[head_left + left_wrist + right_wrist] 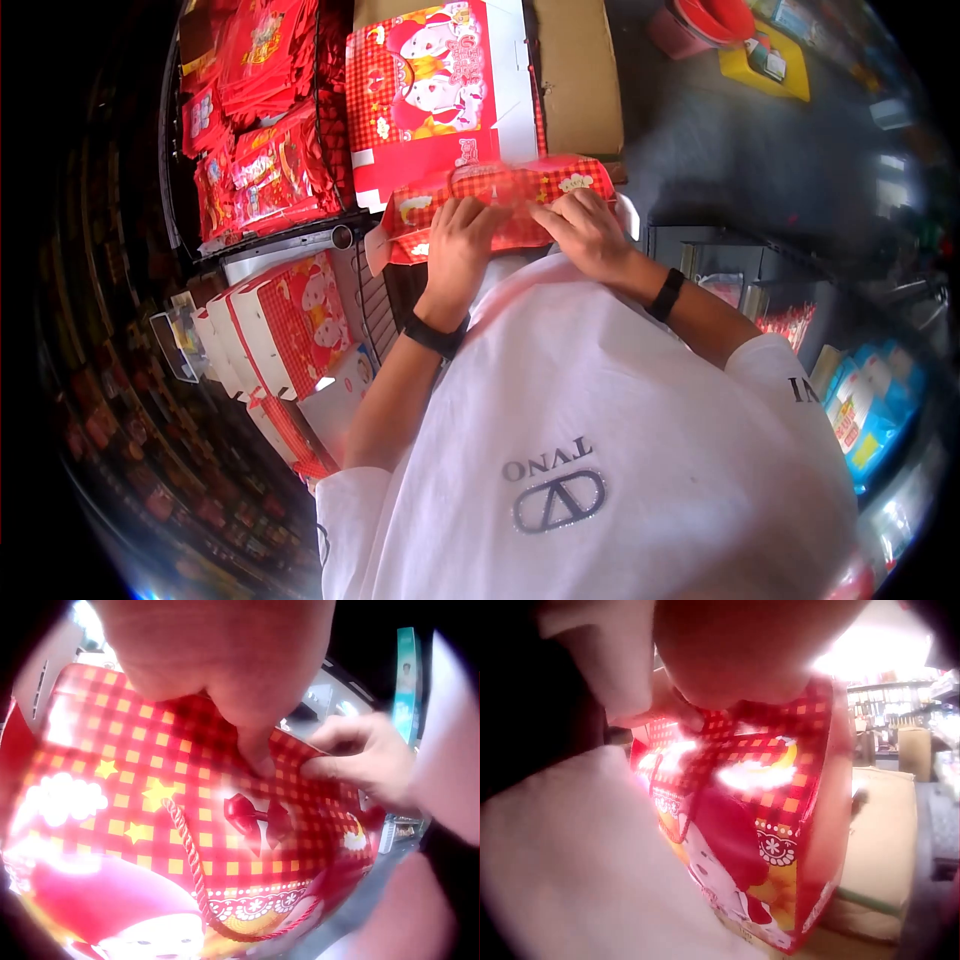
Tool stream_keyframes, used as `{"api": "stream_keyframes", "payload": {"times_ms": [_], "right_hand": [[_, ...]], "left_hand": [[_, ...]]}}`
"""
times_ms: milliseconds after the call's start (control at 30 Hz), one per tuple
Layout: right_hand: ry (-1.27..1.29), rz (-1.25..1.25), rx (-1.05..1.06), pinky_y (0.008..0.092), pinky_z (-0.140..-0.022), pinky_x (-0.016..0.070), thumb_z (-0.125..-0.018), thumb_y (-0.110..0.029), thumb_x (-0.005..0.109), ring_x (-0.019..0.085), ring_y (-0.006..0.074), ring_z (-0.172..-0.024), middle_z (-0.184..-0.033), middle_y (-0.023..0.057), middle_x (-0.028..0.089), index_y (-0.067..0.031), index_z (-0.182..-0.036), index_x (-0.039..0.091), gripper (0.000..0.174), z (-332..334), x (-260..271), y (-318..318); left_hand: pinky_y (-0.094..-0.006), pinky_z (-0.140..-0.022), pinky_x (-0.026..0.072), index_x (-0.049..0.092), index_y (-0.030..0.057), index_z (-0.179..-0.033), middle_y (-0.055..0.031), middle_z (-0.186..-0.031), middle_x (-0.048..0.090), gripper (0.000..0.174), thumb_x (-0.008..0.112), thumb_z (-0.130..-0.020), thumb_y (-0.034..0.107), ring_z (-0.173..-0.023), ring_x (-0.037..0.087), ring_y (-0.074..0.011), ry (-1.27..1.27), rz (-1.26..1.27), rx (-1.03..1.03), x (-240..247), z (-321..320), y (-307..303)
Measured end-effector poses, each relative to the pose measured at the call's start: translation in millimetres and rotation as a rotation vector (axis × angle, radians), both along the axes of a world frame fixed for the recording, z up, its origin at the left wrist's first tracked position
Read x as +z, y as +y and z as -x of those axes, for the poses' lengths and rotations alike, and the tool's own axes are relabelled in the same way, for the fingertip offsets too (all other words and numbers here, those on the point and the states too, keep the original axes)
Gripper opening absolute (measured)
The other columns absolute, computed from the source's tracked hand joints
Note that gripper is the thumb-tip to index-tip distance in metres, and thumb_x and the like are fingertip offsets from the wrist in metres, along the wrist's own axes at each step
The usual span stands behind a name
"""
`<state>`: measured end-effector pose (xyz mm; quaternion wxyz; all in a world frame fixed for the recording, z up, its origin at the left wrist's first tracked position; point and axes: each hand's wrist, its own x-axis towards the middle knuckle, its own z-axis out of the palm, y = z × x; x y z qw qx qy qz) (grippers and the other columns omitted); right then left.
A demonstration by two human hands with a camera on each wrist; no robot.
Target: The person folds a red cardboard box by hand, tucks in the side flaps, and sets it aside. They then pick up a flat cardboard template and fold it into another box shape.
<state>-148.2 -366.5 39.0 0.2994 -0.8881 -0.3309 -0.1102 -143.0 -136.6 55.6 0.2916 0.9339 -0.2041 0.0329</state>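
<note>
Close against the white shirt stands a red gift box (405, 232) with a yellow-and-red checked print, stars and a cartoon figure. A twisted red rope handle (193, 859) hangs down its front in the left wrist view. My left hand (460, 245) grips the box's top edge, its thumb on the checked face. Just to the right, my right hand (592, 238) pinches the same edge between thumb and bent fingers. In the right wrist view, the box's side panel (829, 802) faces the camera, and the hand's underside hides part of the top edge.
A flat printed carton (440, 75) lies beyond on a brown cardboard box (580, 80). Red packets (265, 165) fill a black rack at left, above several more printed boxes (290, 325). A red bucket (695, 25) and yellow container (780, 75) stand far right; blue packs (870, 400) nearer.
</note>
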Motion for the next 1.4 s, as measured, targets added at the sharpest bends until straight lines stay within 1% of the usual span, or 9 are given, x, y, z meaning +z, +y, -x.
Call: {"api": "stream_keyframes", "payload": {"times_ms": [67,200,300,367,500,833,1100,1300,1400], "right_hand": [[-0.02,0.016,-0.001,0.0368,-0.085,0.0513,-0.081,-0.001,0.067,0.057,0.0252,-0.089,-0.091,0.0065,0.058,-0.002,-0.125,0.071,0.044,0.7,-3.2,0.8],[-0.017,0.017,-0.013,0.036,-0.084,0.051,-0.082,-0.001,0.067,0.057,0.0248,-0.088,-0.09,0.0062,0.058,-0.0026,-0.123,0.073,0.041,4.2,-2.7,3.1],[0.037,0.017,0.008,0.04,-0.091,0.0492,-0.089,-0.003,0.062,0.056,0.0274,-0.094,-0.095,0.0088,0.056,-0.001,-0.131,0.066,0.043,12.0,-6.9,-0.7],[0.029,0.037,-0.014,0.0394,-0.091,0.049,-0.088,-0.002,0.062,0.056,0.0266,-0.093,-0.095,0.008,0.056,-0.0018,-0.13,0.067,0.042,15.6,-6.9,-1.4],[-0.025,0.069,-0.036,0.0384,-0.089,0.0492,-0.086,-0.003,0.063,0.056,0.0249,-0.091,-0.094,0.0059,0.057,-0.0032,-0.128,0.07,0.043,19.4,-7.5,3.7],[-0.135,0.096,-0.093,0.0389,-0.088,0.0518,-0.081,-0.003,0.068,0.057,0.0249,-0.091,-0.096,0.0049,0.063,-0.0036,-0.123,0.073,0.042,19.6,-5.1,15.5],[-0.268,0.052,-0.292,0.0379,-0.079,0.0519,-0.081,0.007,0.069,0.061,0.0274,-0.086,-0.089,0.0069,0.065,-0.0079,-0.111,0.078,0.034,-34.8,18.0,45.7],[-0.26,0.048,-0.285,0.0384,-0.083,0.0514,-0.079,0.011,0.063,0.059,0.028,-0.088,-0.089,0.0073,0.062,-0.0069,-0.116,0.076,0.042,-79.1,71.7,64.3],[-0.35,0.036,-0.229,0.0387,-0.087,0.0517,-0.083,0.009,0.06,0.061,0.0286,-0.093,-0.091,0.009,0.063,-0.0049,-0.116,0.075,0.039,-114.4,97.5,72.7]], "left_hand": [[-0.0382,-0.077,0.048,0.075,0.0099,-0.102,-0.0044,-0.084,0.058,0.025,0.068,-0.079,0.004,-0.081,0.057,-0.0253,-0.02,0.008,-0.013,-5.5,2.4,1.6],[-0.0383,-0.079,0.0503,0.075,0.0099,-0.103,-0.0044,-0.087,0.061,0.027,0.067,-0.078,0.002,-0.085,0.059,-0.0252,0.014,0.025,-0.052,0.9,3.7,6.7],[-0.0383,-0.079,0.0522,0.076,0.0093,-0.104,-0.0044,-0.088,0.063,0.028,0.07,-0.078,0.001,-0.085,0.061,-0.025,0.011,0.031,-0.093,12.5,7.1,20.1],[-0.0385,-0.078,0.0531,0.077,0.0088,-0.105,-0.0045,-0.089,0.066,0.024,0.075,-0.082,0.001,-0.085,0.062,-0.0251,-0.045,-0.026,-0.067,16.1,12.1,35.1],[-0.0371,-0.076,0.0528,0.075,0.0065,-0.102,-0.0043,-0.088,0.067,0.022,0.071,-0.082,-0.001,-0.081,0.061,-0.0246,-0.08,-0.078,-0.041,5.6,18.9,51.2],[-0.0351,-0.078,0.0516,0.076,0.0088,-0.112,0.0001,-0.098,0.071,0.034,0.07,-0.079,0.001,-0.086,0.062,-0.0214,-0.202,0.033,-0.092,-6.4,15.5,61.6],[-0.0361,-0.081,0.0529,0.077,0.0146,-0.113,0.001,-0.101,0.072,0.035,0.073,-0.079,0.007,-0.09,0.065,-0.0226,-0.351,0.059,-0.055,-7.3,-48.3,73.6],[-0.0378,-0.074,0.0544,0.082,0.0154,-0.103,-0.0004,-0.096,0.072,0.019,0.077,-0.084,0.014,-0.085,0.066,-0.0238,-0.42,0.16,0.008,39.9,-95.4,91.1],[-0.0377,-0.079,0.0534,0.082,0.0196,-0.104,0.0007,-0.091,0.067,0.023,0.073,-0.083,0.014,-0.088,0.064,-0.0214,-0.483,0.144,0.042,58.9,-128.3,101.7]]}}
